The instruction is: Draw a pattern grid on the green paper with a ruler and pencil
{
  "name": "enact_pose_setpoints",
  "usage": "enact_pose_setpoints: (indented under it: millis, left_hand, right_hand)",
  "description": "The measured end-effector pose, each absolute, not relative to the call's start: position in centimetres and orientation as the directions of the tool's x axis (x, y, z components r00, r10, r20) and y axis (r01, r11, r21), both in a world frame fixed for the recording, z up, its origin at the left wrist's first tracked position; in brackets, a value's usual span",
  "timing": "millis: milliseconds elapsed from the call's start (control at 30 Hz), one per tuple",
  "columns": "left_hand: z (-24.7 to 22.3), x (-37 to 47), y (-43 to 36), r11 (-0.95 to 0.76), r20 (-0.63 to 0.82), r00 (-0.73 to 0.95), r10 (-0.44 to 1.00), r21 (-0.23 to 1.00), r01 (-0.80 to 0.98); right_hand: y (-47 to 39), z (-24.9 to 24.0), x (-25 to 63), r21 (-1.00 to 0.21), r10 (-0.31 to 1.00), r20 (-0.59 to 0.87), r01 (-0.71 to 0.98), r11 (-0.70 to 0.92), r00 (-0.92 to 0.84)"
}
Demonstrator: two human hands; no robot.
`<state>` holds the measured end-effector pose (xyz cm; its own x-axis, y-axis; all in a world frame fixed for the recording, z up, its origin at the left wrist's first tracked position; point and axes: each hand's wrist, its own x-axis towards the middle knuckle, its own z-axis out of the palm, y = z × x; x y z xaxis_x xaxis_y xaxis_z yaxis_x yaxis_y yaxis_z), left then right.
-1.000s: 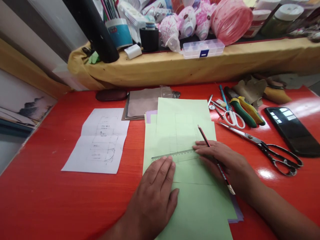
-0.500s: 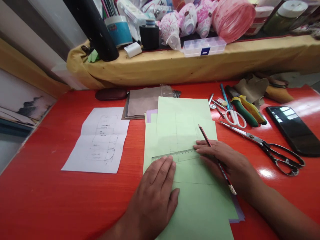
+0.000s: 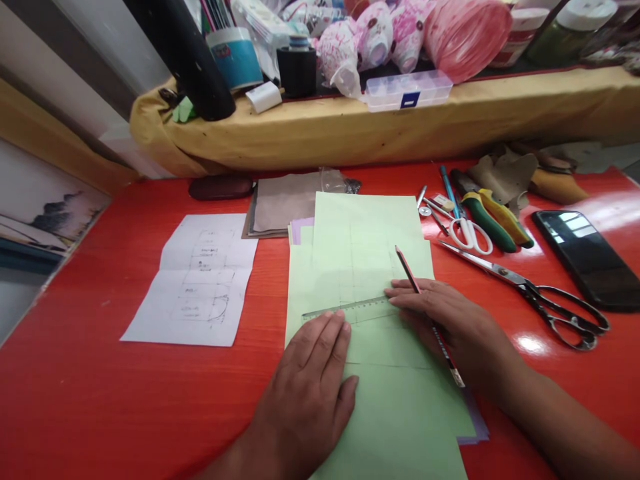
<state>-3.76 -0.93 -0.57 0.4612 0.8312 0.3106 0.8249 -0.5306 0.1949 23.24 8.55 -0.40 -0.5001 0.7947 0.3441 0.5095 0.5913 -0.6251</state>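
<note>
A clear ruler point(image 3: 360, 306) lies slightly tilted across pale green paper point(image 3: 370, 260) that bears thin pencil lines. My left hand point(image 3: 313, 383) rests flat on the paper, its fingertips at the ruler's lower edge near the left end. At the ruler's right end are the fingertips of my right hand point(image 3: 450, 320). A red and black pencil point(image 3: 409, 270) is held between the fingers of that hand, its point facing up and away over the paper. Left of the green sheets lies a creased white sheet point(image 3: 200, 287) with a drawn pattern.
Large scissors point(image 3: 515, 277), white-handled scissors point(image 3: 470, 235), pliers point(image 3: 493, 217) and a black phone point(image 3: 590, 260) lie at the right. Behind the paper are brown sheets point(image 3: 287, 200) and a dark case point(image 3: 220, 187). A cloth-covered ledge point(image 3: 325, 133) holds jars and a plastic box point(image 3: 409, 90).
The pencil in my right hand has tilted slightly, its eraser end moving a little left. Both hands otherwise stay almost where they were.
</note>
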Motion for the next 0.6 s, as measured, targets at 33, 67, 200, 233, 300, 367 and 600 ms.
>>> enact_pose_setpoints:
  millis: [33,67,200,233,300,367,600]
  left_hand:
    - [-0.59,-3.76,-0.95,-0.530,0.311,0.461,0.831,0.196,0.825]
    - [-0.61,-3.76,-0.96,-0.530,0.310,0.461,0.831,0.195,0.825]
    - [-0.62,-3.79,-0.99,-0.526,0.302,0.461,0.834,0.189,0.829]
    - [-0.60,-3.80,-0.98,-0.526,0.303,0.461,0.834,0.188,0.829]
    - [-0.54,-3.82,-0.93,-0.530,0.308,0.464,0.831,0.185,0.827]
    - [-0.46,-3.83,-0.87,-0.537,0.311,0.469,0.827,0.185,0.823]
    - [-0.40,-3.77,-0.83,-0.539,0.307,0.473,0.826,0.183,0.822]
  right_hand:
    - [8.55,-0.41,23.25,-0.628,0.797,0.344,0.509,0.588,-0.496]
    - [8.56,-0.39,23.24,-0.634,0.800,0.349,0.506,0.585,-0.488]
    - [8.64,-0.17,23.11,-0.656,0.808,0.351,0.492,0.573,-0.473]
    - [8.64,-0.12,23.08,-0.654,0.807,0.350,0.493,0.574,-0.475]
    - [8.63,-0.04,23.02,-0.645,0.801,0.357,0.494,0.583,-0.480]
    - [8.60,-0.02,22.98,-0.639,0.797,0.368,0.492,0.591,-0.479]
    - [8.62,0.09,22.92,-0.666,0.810,0.364,0.480,0.571,-0.459]
